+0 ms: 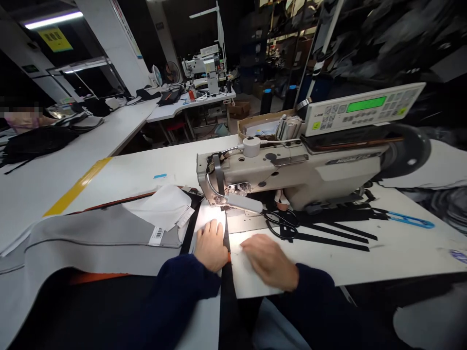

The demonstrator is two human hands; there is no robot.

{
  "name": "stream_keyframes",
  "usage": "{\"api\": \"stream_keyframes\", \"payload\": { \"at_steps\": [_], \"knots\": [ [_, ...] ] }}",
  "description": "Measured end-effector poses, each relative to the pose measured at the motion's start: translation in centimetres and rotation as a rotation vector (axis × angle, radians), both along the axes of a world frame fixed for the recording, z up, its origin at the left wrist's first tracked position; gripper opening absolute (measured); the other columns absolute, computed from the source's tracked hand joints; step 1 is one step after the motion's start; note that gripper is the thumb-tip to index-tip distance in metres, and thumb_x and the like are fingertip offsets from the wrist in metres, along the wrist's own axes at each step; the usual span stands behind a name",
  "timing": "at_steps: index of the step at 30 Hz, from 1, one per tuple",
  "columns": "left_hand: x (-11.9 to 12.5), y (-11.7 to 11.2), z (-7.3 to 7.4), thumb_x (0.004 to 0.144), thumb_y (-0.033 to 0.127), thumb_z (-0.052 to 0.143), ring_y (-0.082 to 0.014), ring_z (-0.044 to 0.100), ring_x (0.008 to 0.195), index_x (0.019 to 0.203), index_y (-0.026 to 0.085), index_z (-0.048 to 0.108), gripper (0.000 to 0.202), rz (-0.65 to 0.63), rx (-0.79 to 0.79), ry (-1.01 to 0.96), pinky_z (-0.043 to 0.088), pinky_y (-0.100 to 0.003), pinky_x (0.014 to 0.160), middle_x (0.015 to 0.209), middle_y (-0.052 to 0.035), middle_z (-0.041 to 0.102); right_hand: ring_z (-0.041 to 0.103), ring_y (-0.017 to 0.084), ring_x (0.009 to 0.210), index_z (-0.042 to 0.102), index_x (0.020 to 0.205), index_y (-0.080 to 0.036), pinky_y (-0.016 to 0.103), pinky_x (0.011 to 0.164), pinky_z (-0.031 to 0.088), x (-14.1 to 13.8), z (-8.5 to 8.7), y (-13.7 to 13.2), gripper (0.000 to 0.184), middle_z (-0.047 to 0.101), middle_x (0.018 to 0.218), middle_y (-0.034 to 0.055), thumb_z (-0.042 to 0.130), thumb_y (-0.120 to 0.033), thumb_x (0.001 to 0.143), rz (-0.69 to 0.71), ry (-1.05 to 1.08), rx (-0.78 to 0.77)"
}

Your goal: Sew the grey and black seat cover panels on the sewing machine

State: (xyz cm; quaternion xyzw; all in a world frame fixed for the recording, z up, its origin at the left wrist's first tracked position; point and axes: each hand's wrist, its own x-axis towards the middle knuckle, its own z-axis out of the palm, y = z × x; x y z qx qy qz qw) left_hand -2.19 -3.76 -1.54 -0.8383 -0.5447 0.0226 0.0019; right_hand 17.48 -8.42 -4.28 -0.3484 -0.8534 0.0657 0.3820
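My left hand (210, 244) lies flat on a white fabric piece (208, 217) just left of a black strap (225, 243) that runs toward the needle of the beige sewing machine (292, 172). My right hand (269, 260) presses flat on the white table to the right of the strap, fingers together and blurred. Both hands sit in front of the machine's metal needle plate (242, 222). Neither hand grips anything.
Grey fabric (91, 238) with a barcode label (156, 235) spreads to the left. Black scissors (280, 222), several black strips (335, 233) and blue thread snips (410, 220) lie to the right. A control panel (361, 111) sits above the machine. Another sewing machine (204, 65) stands behind.
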Motion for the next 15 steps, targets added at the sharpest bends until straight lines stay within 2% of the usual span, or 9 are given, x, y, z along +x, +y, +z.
{"api": "stream_keyframes", "payload": {
  "at_steps": [2, 4, 6, 8, 10, 12, 15],
  "knots": [
    [-0.6, -0.9, -0.6, 0.070, 0.018, 0.046, -0.0289, 0.044, 0.114, 0.127, 0.007, 0.052, 0.058, -0.038, 0.042, -0.049, 0.040, -0.045, 0.091, 0.134, -0.0149, 0.047, 0.055, 0.020, 0.092, 0.057, 0.100, -0.014, 0.035, 0.079, 0.040, 3.3, 0.4, 1.3, 0.017, 0.062, 0.101, 0.0094, 0.043, -0.011, 0.092, -0.271, -0.071, 0.060],
    [-1.0, -1.4, -1.2, 0.074, 0.018, 0.045, -0.0269, 0.045, 0.114, 0.126, 0.009, 0.054, 0.053, -0.059, 0.089, -0.093, 0.039, -0.044, 0.093, 0.132, -0.0130, 0.050, 0.052, 0.021, 0.088, 0.060, 0.102, -0.014, 0.034, 0.075, 0.036, 5.9, 0.6, 3.0, 0.018, 0.058, 0.099, 0.0105, 0.045, -0.011, 0.092, -0.502, -0.260, 0.059],
    [-1.2, -1.6, -1.8, 0.077, 0.019, 0.045, -0.0262, 0.046, 0.112, 0.124, 0.010, 0.055, 0.049, -0.068, 0.133, -0.122, 0.039, -0.043, 0.094, 0.130, -0.0119, 0.052, 0.050, 0.022, 0.085, 0.061, 0.108, -0.016, 0.034, 0.072, 0.032, 7.5, 0.9, 4.6, 0.029, 0.054, 0.097, 0.0100, 0.045, -0.004, 0.087, -0.609, -0.468, 0.033],
    [-1.3, -1.5, -2.3, 0.077, 0.020, 0.046, -0.0263, 0.047, 0.111, 0.123, 0.010, 0.056, 0.048, -0.081, 0.168, -0.141, 0.039, -0.042, 0.093, 0.128, -0.0118, 0.053, 0.047, 0.023, 0.084, 0.063, 0.110, -0.018, 0.034, 0.070, 0.028, 8.1, 1.2, 6.0, 0.037, 0.052, 0.095, 0.0099, 0.046, 0.000, 0.082, -0.619, -0.624, 0.021],
    [-1.4, -1.5, -2.5, 0.077, 0.019, 0.047, -0.0262, 0.047, 0.110, 0.122, 0.009, 0.056, 0.047, -0.098, 0.196, -0.157, 0.039, -0.042, 0.093, 0.127, -0.0119, 0.054, 0.046, 0.024, 0.083, 0.066, 0.102, -0.017, 0.035, 0.069, 0.026, 8.1, 1.5, 6.9, 0.033, 0.052, 0.093, 0.0106, 0.048, 0.000, 0.082, -0.591, -0.701, 0.029],
    [-1.5, -1.5, -2.6, 0.078, 0.019, 0.047, -0.0259, 0.048, 0.110, 0.121, 0.009, 0.057, 0.046, -0.111, 0.215, -0.173, 0.039, -0.042, 0.093, 0.126, -0.0118, 0.054, 0.046, 0.024, 0.082, 0.067, 0.090, -0.015, 0.035, 0.070, 0.026, 8.0, 1.7, 7.5, 0.024, 0.052, 0.090, 0.0109, 0.049, -0.001, 0.083, -0.558, -0.725, 0.046],
    [-1.6, -1.5, -2.6, 0.078, 0.019, 0.048, -0.0256, 0.048, 0.109, 0.120, 0.009, 0.058, 0.045, -0.118, 0.232, -0.188, 0.040, -0.042, 0.092, 0.125, -0.0117, 0.055, 0.047, 0.022, 0.081, 0.065, 0.079, -0.014, 0.036, 0.072, 0.028, 8.3, 1.9, 7.7, 0.021, 0.055, 0.087, 0.0096, 0.049, -0.004, 0.086, -0.528, -0.706, 0.068]
  ]
}}
